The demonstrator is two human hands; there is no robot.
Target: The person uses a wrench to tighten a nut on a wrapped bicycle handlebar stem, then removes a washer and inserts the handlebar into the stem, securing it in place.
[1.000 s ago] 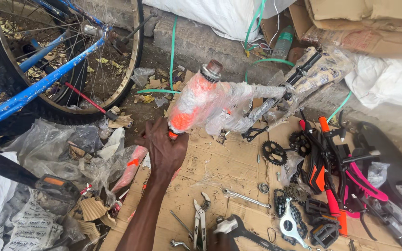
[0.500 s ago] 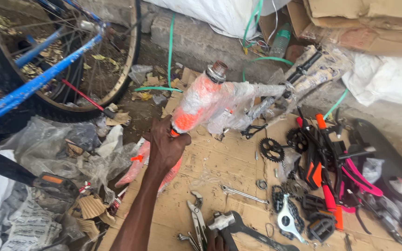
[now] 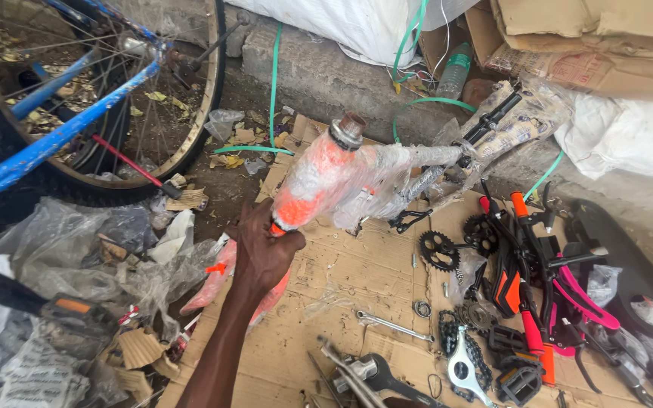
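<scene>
**One hand gripping a wrapped orange bicycle frame over the cardboard**

One hand point(image 3: 264, 253) – which of the two it is cannot be told for sure, though the arm is coming up from the lower middle of the view – is closing tightly around a tube of the orange bicycle frame point(image 3: 319, 185), fingers curled fully round it with no gap showing. The other hand is not appearing in the view.

The frame is lying tilted, wrapped in clear plastic film, its metal head tube end point(image 3: 348, 130) pointing up and away, its lower part reaching down past the hand toward the cardboard sheet point(image 3: 357, 272) spread on the ground.

Around it, things are crowding close. To the left a blue bicycle point(image 3: 47, 140) is standing with its spoked wheel point(image 3: 183, 113) just beside the frame, and crumpled plastic wrapping point(image 3: 92, 257) is heaped near the arm. To the right a black chainring point(image 3: 438, 249) is lying on the cardboard, near a cluster of orange, pink and black parts point(image 3: 530, 272). Nearer the viewer a spanner point(image 3: 394, 326) is lying flat, with black pedals point(image 3: 519, 378) and a chain point(image 3: 455, 340) beside it – all well apart from the gripping hand. A concrete kerb point(image 3: 319, 72) is running behind the frame.
</scene>
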